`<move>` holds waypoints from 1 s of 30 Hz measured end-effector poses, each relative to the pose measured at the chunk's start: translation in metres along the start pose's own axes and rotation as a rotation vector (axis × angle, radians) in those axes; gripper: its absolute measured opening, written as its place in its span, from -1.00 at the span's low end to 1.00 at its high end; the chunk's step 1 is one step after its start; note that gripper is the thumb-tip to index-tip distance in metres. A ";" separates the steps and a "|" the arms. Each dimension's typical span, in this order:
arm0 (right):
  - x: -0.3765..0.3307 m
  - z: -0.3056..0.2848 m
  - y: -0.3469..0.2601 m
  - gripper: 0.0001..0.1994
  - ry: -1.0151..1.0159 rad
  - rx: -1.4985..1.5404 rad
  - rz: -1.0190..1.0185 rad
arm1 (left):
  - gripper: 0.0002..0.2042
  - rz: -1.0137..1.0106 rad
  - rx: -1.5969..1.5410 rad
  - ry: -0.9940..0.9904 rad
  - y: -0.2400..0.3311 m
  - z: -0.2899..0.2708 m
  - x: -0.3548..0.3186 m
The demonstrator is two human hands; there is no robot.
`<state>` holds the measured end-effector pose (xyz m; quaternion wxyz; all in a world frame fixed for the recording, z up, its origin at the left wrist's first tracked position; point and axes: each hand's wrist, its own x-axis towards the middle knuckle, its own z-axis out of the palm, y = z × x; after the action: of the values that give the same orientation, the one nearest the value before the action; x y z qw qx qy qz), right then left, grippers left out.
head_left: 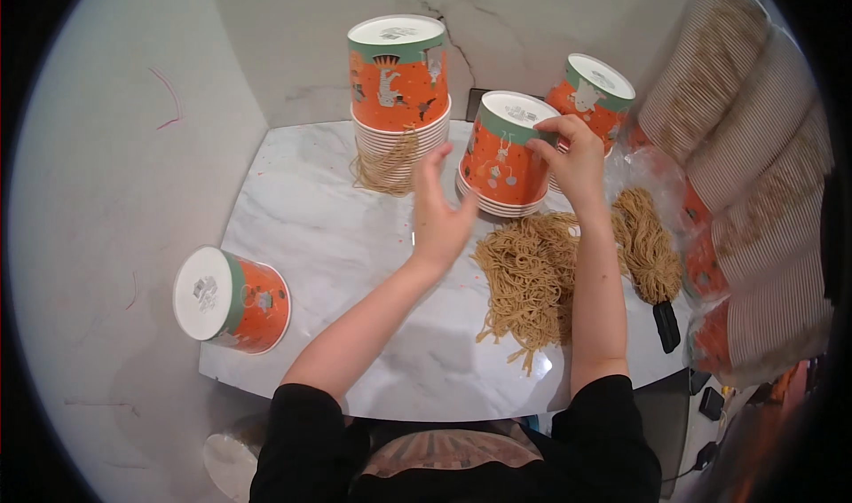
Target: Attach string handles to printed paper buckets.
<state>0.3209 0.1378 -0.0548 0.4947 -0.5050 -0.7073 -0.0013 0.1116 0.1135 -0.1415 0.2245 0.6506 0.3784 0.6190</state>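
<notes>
Fingers of the right hand (575, 153) curl over the top edge of an upturned orange paper cup (508, 148), the grip closed on its green-banded rim beside the white base. That cup sits tilted on top of a short stack of cups (497, 203) standing mouth-down on the marble table (328, 237), just right of the table's middle and toward the back. The left hand (439, 206) hovers just to the left of the same cup, its grip spread wide with fingers pointing up and palm turned toward the cup wall; whether it touches the cup cannot be told.

Directly in front of the short stack lies a loose heap of tan string (528, 277), partly under the right forearm. A second, tighter bundle of string (646, 241) lies to the right of that forearm, with a small black object (666, 326) near the table's right edge below it.

Behind and left of the hands stands a taller stack of upturned cups (399, 95), with tan cord wrapped around its lower part. Another upturned cup (593, 95) stands at the back right, just behind the right hand. A single cup on its side (232, 301) rests at the front left corner of the table, well apart from the rest, white base facing left. Long sleeves of nested cups in clear wrap (754, 175) lean along the right side.
</notes>
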 end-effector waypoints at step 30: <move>0.000 -0.093 -0.010 -0.85 0.163 0.484 0.232 | -0.57 -0.672 -0.941 -0.223 -0.012 0.050 -0.010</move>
<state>0.3789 0.0868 -0.0022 0.6529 -0.4480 -0.5825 0.1834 0.1586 0.1221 -0.1634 0.7115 0.3867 0.2225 0.5429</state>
